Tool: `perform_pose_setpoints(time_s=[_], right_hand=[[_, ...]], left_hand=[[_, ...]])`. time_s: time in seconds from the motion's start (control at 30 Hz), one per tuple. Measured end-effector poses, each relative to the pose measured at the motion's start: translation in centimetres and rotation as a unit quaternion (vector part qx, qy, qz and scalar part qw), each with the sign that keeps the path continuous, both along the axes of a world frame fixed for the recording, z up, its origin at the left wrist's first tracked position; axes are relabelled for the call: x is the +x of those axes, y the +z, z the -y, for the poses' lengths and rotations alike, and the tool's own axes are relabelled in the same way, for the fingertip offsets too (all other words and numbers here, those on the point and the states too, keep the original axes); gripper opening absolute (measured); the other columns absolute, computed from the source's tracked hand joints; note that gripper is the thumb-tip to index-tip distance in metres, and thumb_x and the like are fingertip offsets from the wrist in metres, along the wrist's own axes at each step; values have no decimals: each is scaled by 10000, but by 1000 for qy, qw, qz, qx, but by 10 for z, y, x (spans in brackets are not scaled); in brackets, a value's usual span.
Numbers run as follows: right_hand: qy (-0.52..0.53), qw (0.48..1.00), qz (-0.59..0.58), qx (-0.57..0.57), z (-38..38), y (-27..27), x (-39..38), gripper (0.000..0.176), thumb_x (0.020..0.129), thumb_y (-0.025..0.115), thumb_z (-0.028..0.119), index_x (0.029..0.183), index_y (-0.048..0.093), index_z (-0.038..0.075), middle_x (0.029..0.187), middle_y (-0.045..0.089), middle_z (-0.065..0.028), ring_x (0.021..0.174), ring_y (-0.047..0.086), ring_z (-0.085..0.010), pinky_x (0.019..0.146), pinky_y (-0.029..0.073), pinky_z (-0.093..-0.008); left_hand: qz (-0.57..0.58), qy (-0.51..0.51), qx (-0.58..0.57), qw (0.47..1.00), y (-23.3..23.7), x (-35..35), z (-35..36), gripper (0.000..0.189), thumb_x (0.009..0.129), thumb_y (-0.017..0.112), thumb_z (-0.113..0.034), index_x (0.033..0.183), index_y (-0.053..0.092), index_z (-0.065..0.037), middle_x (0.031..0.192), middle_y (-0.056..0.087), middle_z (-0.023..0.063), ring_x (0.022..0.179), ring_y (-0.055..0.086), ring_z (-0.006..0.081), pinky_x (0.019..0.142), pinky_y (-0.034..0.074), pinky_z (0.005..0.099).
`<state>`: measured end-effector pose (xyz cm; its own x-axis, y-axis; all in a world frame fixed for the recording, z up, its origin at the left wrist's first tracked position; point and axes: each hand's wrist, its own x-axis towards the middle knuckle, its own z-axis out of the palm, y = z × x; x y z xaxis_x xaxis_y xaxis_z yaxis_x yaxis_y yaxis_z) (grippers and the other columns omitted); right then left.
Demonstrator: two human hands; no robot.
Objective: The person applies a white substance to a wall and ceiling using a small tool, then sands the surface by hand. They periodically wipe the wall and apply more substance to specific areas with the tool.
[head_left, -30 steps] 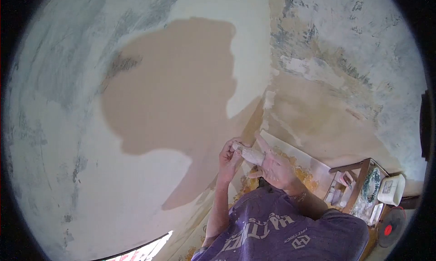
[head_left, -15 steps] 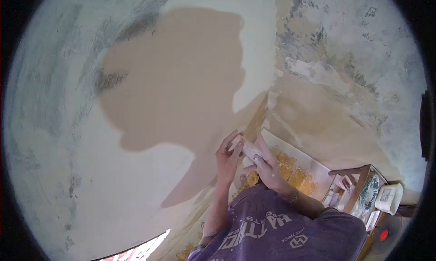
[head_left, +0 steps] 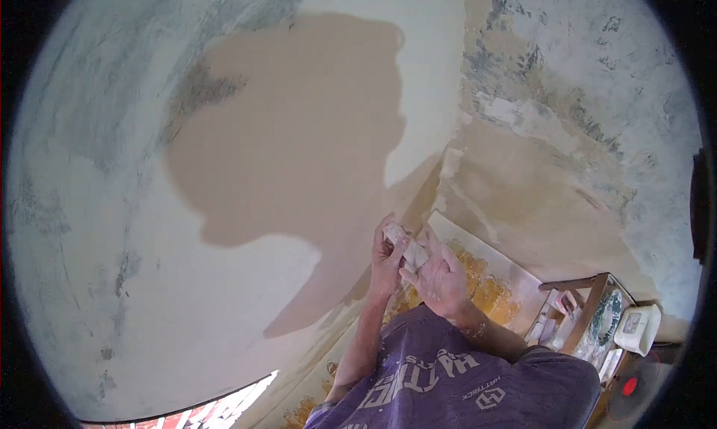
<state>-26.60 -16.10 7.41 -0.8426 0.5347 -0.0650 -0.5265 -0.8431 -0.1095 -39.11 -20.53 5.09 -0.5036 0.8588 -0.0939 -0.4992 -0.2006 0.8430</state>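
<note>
Both my hands are raised in front of my chest, dusted with white powder. My left hand (head_left: 388,261) is closed around the upper end of a short, pale, dusty strip (head_left: 414,256), which looks folded or rolled; its exact kind cannot be made out. My right hand (head_left: 442,281) is turned palm up with its fingers spread. The strip's lower end lies against or just beside the right palm.
A patchy plastered wall (head_left: 246,294) carries a large head shadow and meets a second wall (head_left: 567,175) at a corner. Below is a white surface with yellow patterns (head_left: 489,287). At right stand a wooden rack (head_left: 590,313), a white container (head_left: 638,330) and a round fan-like thing (head_left: 629,386).
My right hand has loosened from the strip and turned palm up, fingers spreading. My left hand has shifted slightly right and still holds the strip. The view has tilted slightly.
</note>
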Motion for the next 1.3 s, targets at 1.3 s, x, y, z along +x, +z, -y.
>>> perform_pose_setpoints(time_s=[1.3], right_hand=[[29,987,90,133,9,-10,11,845,964,283,666,1559,106,93,1321,532,-152,1058,533,-223,751,474,-361]], left_hand=[[-163,-4,54,985,-26,-48,40,301,832,672,67,1120,628,-12,1038,675,73,934,652,156,860,534,308]])
